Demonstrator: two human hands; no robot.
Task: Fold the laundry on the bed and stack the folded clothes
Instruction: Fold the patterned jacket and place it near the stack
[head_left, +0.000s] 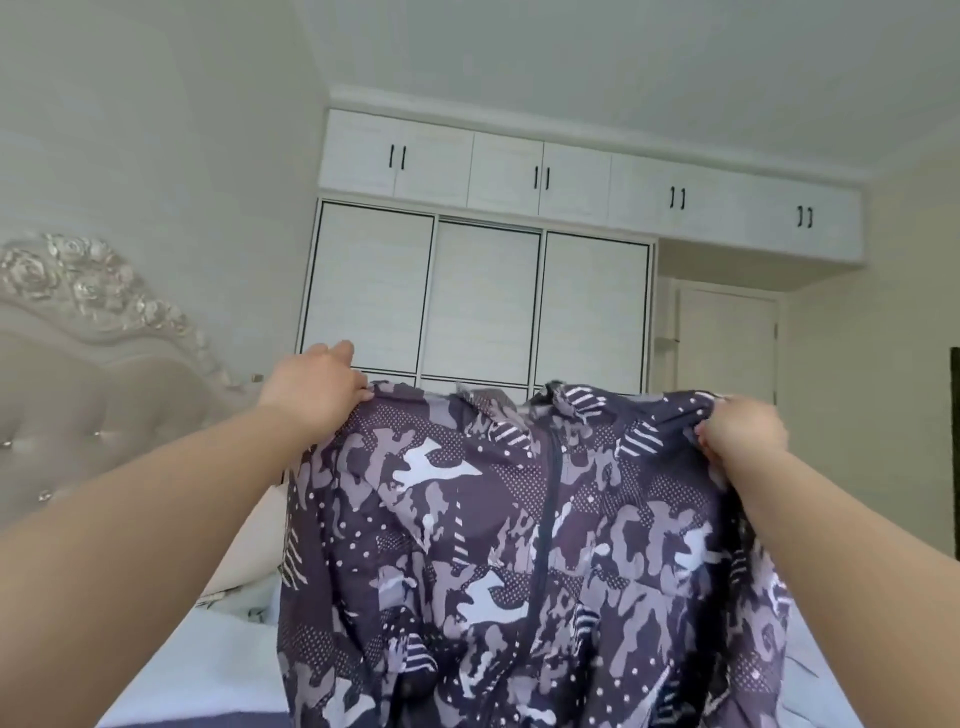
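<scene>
Jacket (519, 545), dark purple with a pale camouflage print, hangs in the air in front of the person, well above the bed (197, 670). Long axis runs top to bottom: shoulders up, hem dropping out of view at the lower edge. Zip line runs down the middle, slightly right of centre.

Left hand (317, 389) grips the left shoulder corner, fingers curled over the top edge of the cloth. Right hand (740, 434) pinches the right shoulder corner, cloth bunched in the fist. Both arms reach forward and up, nearly straight, spread about the garment's width. Left hand sits a little higher than the right, so the top edge slopes down to the right.

Neither hand is nearer; the jacket spans between them, taut across the shoulders.

Judgement: this is the shake-out or spread step before folding. The next move likely calls for lowering both hands together toward the bed, keeping the spread so the jacket lands flat.

Behind: white wardrobe (478, 301), padded headboard (104, 364) at left.
</scene>
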